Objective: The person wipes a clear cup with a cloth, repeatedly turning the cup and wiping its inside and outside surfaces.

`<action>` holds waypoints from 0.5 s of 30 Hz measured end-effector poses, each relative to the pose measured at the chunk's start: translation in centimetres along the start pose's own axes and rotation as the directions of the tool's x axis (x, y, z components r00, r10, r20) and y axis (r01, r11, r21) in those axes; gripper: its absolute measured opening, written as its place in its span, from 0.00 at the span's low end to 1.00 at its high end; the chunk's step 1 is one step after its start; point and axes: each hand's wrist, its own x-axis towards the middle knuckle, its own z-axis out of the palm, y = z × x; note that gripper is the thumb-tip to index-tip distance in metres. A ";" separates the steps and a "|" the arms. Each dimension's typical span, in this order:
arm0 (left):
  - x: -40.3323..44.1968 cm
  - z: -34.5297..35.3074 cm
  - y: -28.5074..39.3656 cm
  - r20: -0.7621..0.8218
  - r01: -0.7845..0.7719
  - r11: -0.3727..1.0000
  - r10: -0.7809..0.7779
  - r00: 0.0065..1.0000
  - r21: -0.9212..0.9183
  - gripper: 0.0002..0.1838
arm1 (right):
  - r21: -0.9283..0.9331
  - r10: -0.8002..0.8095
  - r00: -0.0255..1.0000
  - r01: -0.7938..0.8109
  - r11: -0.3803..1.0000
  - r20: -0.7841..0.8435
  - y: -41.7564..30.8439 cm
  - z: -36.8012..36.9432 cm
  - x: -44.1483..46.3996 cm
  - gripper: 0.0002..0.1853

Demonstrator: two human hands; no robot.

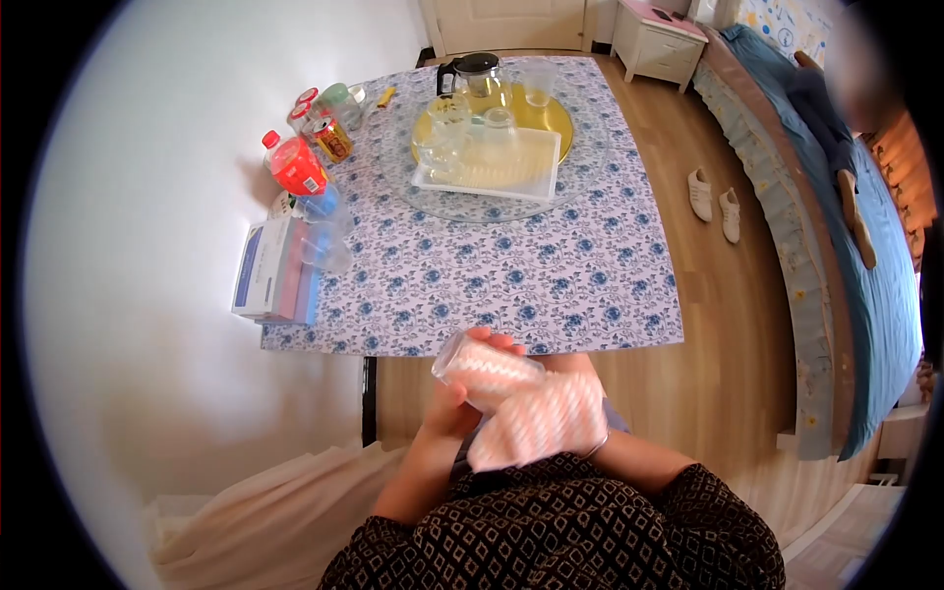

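Observation:
Below the table's front edge, my left hand (454, 403) is wrapped round a clear glass (454, 356), which lies tilted with its mouth to the upper left. A pink and white striped cloth (541, 423) covers my right hand, whose fingers are hidden under it. Part of the same cloth shows inside the glass, through its clear wall. My right wrist (602, 447) comes out from under the cloth at the lower right.
On the flowered table (472, 285) are a gold tray (563, 128) with a teapot (480, 79), glasses and a white tray (541, 194). Bottles, a can (331, 140) and a box (267, 267) line the left. A person's legs (826, 108) rest on the bed.

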 end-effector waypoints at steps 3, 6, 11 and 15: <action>-0.1 0.5 -0.6 -0.017 0.024 0.995 -0.026 1.000 -0.093 0.38 | -0.367 0.081 0.963 0.019 0.930 0.256 1.8 3.7 0.1 0.27; -0.4 0.6 -0.8 -0.226 0.024 0.999 -0.028 0.974 -0.021 0.34 | -0.678 0.021 0.998 0.025 0.735 0.059 1.8 5.7 -0.4 0.26; -0.4 0.2 -0.4 -0.322 0.114 0.912 0.020 0.947 0.393 0.22 | -0.957 -0.115 0.993 -0.006 0.290 -0.041 0.4 7.2 -1.6 0.26; -0.4 -0.9 1.0 0.120 -0.291 0.501 0.345 0.931 0.815 0.27 | -0.621 -0.089 0.981 0.039 -0.783 0.174 -1.3 4.9 -2.4 0.28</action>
